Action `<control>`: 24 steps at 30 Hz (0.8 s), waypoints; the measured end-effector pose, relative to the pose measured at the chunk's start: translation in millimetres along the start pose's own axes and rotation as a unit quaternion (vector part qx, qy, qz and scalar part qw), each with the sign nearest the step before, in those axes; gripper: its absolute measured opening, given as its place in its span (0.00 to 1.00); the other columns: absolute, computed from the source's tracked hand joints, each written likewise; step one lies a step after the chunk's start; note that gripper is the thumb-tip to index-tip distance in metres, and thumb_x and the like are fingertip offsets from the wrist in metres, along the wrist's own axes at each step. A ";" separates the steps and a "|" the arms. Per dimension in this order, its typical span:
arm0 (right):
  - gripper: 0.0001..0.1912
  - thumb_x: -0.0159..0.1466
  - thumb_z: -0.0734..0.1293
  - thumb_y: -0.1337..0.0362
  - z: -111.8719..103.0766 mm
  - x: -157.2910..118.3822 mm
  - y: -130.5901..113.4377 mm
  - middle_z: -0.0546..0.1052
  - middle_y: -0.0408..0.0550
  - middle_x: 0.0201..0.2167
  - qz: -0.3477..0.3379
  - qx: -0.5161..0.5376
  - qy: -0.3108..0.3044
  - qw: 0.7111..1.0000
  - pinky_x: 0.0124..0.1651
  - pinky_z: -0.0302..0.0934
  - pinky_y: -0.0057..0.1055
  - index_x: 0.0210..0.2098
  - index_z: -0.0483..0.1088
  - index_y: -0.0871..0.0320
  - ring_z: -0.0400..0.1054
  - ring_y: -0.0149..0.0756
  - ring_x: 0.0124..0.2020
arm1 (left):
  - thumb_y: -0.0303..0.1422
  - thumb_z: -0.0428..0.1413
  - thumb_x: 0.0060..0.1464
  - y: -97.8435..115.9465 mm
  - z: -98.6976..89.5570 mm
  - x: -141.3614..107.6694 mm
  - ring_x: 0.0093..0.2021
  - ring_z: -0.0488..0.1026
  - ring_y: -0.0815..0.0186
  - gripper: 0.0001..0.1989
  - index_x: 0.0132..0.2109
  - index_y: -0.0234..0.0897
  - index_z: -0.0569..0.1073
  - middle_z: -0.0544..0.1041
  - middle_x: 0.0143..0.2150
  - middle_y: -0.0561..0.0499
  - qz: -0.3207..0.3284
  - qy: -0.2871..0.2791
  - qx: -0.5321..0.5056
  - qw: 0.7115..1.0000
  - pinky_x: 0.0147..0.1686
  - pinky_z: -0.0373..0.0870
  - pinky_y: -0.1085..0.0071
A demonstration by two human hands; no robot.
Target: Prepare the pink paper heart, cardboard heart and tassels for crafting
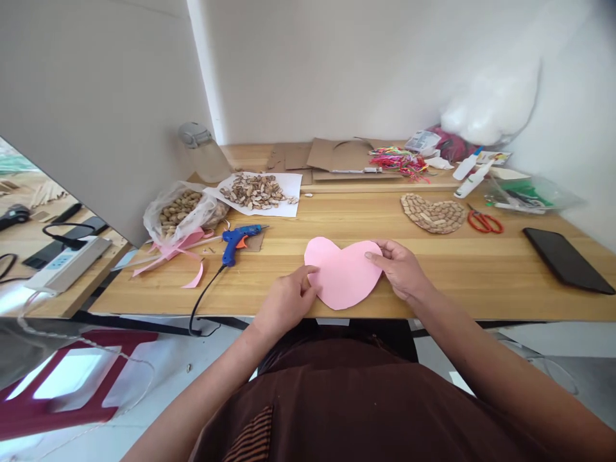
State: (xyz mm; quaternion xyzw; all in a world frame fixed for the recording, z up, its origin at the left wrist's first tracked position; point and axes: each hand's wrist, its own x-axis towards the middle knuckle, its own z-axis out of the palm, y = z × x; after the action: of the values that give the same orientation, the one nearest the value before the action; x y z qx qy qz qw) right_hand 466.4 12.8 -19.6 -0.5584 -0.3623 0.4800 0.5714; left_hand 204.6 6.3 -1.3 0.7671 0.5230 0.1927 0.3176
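Observation:
A pink paper heart (pixel 342 276) is held between my two hands over the table's front edge, its point toward me. My left hand (pixel 291 296) pinches its left edge with thumb and fingers. The right hand (pixel 397 266) grips the upper right lobe, thumb on top and fingers behind. To the left lies a blue glue gun (pixel 235 242) with an orange trigger, its cord hanging over the edge. Beyond my right hand a heart covered in peanut shells (pixel 433 213) rests flat, with red-handled scissors (pixel 485 221) beside it.
Peanut shells (pixel 255 191) lie on white paper behind the glue gun. A bag of peanuts (pixel 179 212), pink paper scraps (pixel 193 276) and a bottle (pixel 206 154) stand left. At right are glue bottles (pixel 474 179), a plastic bag (pixel 534 192) and a black tablet (pixel 568 260). Cardboard (pixel 337 157) lies behind.

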 end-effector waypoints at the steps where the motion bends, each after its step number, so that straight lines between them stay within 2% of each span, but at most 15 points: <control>1: 0.20 0.47 0.81 0.61 0.0 1.8 0.0 0.83 0.45 0.34 0.002 -0.004 0.001 1.000 0.38 0.68 0.32 0.38 0.77 0.57 0.74 0.34 0.33 | 0.35 0.55 0.65 1.5 -1.1 1.8 0.29 0.75 0.63 0.17 0.59 0.40 0.75 0.77 0.29 0.54 0.010 -0.001 0.044 0.999 0.33 0.67 0.69; 4: 0.20 0.47 0.81 0.61 0.6 6.5 -1.2 0.84 0.46 0.34 0.002 -0.026 0.001 1.000 0.37 0.68 0.32 0.38 0.77 0.57 0.75 0.35 0.33 | 0.36 0.53 0.68 6.8 0.5 10.1 0.39 0.77 0.57 0.13 0.52 0.38 0.78 0.80 0.38 0.46 0.068 0.032 0.169 0.983 0.40 0.73 0.63; 7: 0.18 0.47 0.81 0.62 1.2 11.5 -3.0 0.84 0.46 0.33 0.001 -0.049 0.001 0.999 0.35 0.69 0.31 0.37 0.78 0.56 0.75 0.34 0.32 | 0.29 0.51 0.68 11.9 9.4 23.6 0.53 0.75 0.53 0.11 0.46 0.33 0.78 0.78 0.52 0.39 0.182 0.059 0.242 0.951 0.54 0.73 0.59; 10: 0.17 0.47 0.81 0.63 1.1 18.2 -4.2 0.83 0.46 0.31 0.001 -0.063 0.006 0.998 0.32 0.68 0.30 0.36 0.78 0.55 0.74 0.34 0.30 | 0.29 0.50 0.69 13.9 22.6 37.7 0.63 0.70 0.54 0.12 0.53 0.29 0.76 0.75 0.61 0.38 0.267 0.036 0.237 0.933 0.65 0.67 0.59; 12: 0.16 0.48 0.80 0.63 0.5 22.9 -4.8 0.84 0.46 0.31 0.003 -0.072 0.011 0.997 0.29 0.68 0.29 0.36 0.78 0.55 0.74 0.34 0.29 | 0.32 0.52 0.70 12.7 30.9 44.4 0.68 0.66 0.52 0.19 0.62 0.26 0.70 0.72 0.65 0.36 0.272 0.023 0.239 0.932 0.68 0.64 0.59; 15: 0.16 0.48 0.80 0.63 -0.9 28.4 -5.8 0.83 0.46 0.31 0.012 -0.102 0.013 0.995 0.26 0.67 0.28 0.36 0.78 0.56 0.73 0.33 0.27 | 0.38 0.52 0.70 9.1 37.9 49.5 0.73 0.60 0.48 0.28 0.70 0.25 0.62 0.64 0.72 0.33 0.238 0.010 0.276 0.931 0.69 0.64 0.55; 20: 0.17 0.49 0.78 0.62 -3.0 33.2 -9.7 0.83 0.47 0.32 0.034 -0.147 0.002 0.989 0.26 0.67 0.28 0.39 0.79 0.56 0.73 0.34 0.28 | 0.46 0.50 0.70 8.3 35.9 53.7 0.74 0.57 0.46 0.33 0.72 0.30 0.61 0.59 0.75 0.34 0.218 -0.016 0.322 0.921 0.67 0.65 0.50; 24: 0.18 0.49 0.78 0.61 -4.2 36.5 -15.7 0.84 0.50 0.33 0.054 -0.196 -0.002 0.979 0.25 0.69 0.29 0.39 0.79 0.56 0.75 0.37 0.28 | 0.48 0.48 0.70 12.4 33.4 56.1 0.74 0.57 0.44 0.34 0.73 0.30 0.60 0.58 0.75 0.33 0.213 -0.028 0.337 0.916 0.67 0.64 0.50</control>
State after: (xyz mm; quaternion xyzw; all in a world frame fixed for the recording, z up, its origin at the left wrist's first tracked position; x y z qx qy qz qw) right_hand 482.8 47.7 -9.0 -0.6772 -0.4200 0.4310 0.4234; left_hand 255.1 45.5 -19.0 0.9272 0.3716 0.0461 0.0060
